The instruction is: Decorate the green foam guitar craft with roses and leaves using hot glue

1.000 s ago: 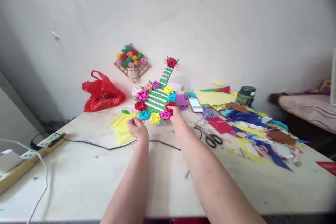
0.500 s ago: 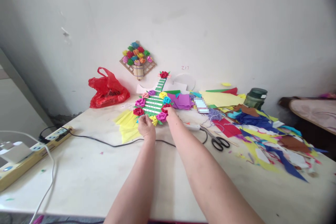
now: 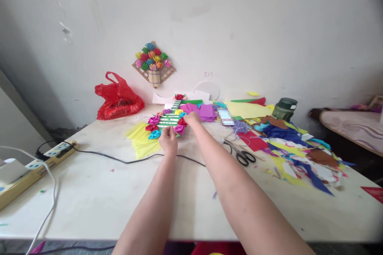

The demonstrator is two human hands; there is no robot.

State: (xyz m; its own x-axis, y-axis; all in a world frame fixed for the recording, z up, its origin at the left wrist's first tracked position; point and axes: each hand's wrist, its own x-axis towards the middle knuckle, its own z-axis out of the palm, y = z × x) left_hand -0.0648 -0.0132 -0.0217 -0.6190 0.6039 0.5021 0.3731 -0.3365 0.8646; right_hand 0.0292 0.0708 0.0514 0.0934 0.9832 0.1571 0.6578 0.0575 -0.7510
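Observation:
A guitar-shaped craft [image 3: 169, 120] with green and white stripes and a rim of colourful paper flowers leans back low over the table. A red flower [image 3: 179, 97] tops its narrow neck. My left hand [image 3: 168, 140] is closed in a pinch at its lower edge, beside a blue flower [image 3: 154, 134]. At the right rim, near the red and magenta flowers, my right hand [image 3: 192, 119] has its fingers closed on the craft's edge. The fingertips of both hands are partly hidden. Yellow crepe paper [image 3: 143, 143] lies beneath and to the left.
Black-handled scissors [image 3: 245, 158] lie right of my right forearm. Paper scraps [image 3: 299, 147], a phone [image 3: 226, 116] and a dark green bottle [image 3: 285, 108] fill the right side. A red plastic bag [image 3: 119, 97] and a power strip [image 3: 38, 165] are at left; a black cord [image 3: 128, 162] crosses the table.
The guitar-shaped craft has tipped back and now looks flatter and lower. My right hand has moved up slightly along its rim. The view has shifted a little.

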